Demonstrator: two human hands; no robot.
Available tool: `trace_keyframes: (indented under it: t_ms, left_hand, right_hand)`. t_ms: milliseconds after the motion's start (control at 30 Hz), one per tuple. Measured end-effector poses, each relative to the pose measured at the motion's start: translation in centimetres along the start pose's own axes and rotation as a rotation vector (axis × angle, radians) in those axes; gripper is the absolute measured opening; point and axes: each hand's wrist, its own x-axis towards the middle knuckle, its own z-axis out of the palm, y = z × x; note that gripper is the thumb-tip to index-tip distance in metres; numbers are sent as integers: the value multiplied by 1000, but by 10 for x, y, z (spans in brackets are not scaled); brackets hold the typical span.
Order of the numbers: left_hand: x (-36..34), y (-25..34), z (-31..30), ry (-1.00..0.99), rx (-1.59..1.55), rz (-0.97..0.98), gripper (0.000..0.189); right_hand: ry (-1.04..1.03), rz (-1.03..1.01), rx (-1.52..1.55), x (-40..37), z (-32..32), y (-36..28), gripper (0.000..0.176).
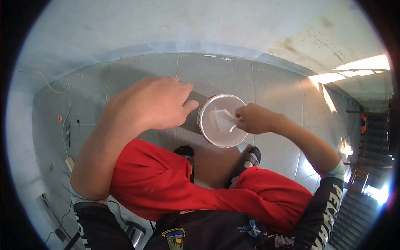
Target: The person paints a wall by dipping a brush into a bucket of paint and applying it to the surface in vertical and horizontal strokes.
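The person is low over a grey tiled floor (266,83), looking straight down between the knees. A round bucket (207,135) stands on the tiles just in front of the two shoes, the left shoe (186,151) and the right shoe (253,156), and it is filled with white paint. From where I stand, the bucket sits nearly midway between the feet, a little toward the right one.

The right hand (256,118) is closed around the handle of a brush (221,118). Its knuckles lie over the right side of the bucket's rim, and the brush reaches leftward across the opening, its bristles coated white and lying on or just above the paint. Whether the bristles are dipped in I cannot tell.

The left hand (154,104) is raised nearer to the camera, loose and empty, with the fingers gently bent and the thumb pointing toward the bucket's left edge. It looks as if it is just beside the rim, but I cannot tell whether it touches it.

Red shorts (166,179) cover both thighs, and dark printed sleeves run along both forearms. A thin cable (66,112) trails along the floor on the far left beside the pale wall (166,25). On the far right, steps (375,141) stand in shadow, with bright sunlight on the tiles near them.
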Motion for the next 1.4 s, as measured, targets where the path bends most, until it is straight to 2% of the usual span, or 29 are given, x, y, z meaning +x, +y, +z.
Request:
trace_keyframes:
  t_ms: [100,167,367,867,1267,1400]
  left_hand:
    - [1,2,-1,2,8,0,44]
    - [1,4,-1,-11,17,5,43]
    - [3,2,2,-21,17,56,43]
    - [2,1,2,2,42,104,45]
    - [3,7,0,-4,56,74,45]
    - [4,7,1,-16,54,59,46]
  right_hand:
    - [12,-46,-142,35,28,0,29]
    - [-54,3,-185,51,38,-8,25]
    - [-81,132,-159,68,61,-17,23]
    - [-163,233,-150,80,74,-16,25]
    - [-196,192,-148,81,70,-16,27]
    - [-136,199,-103,78,68,-13,26]
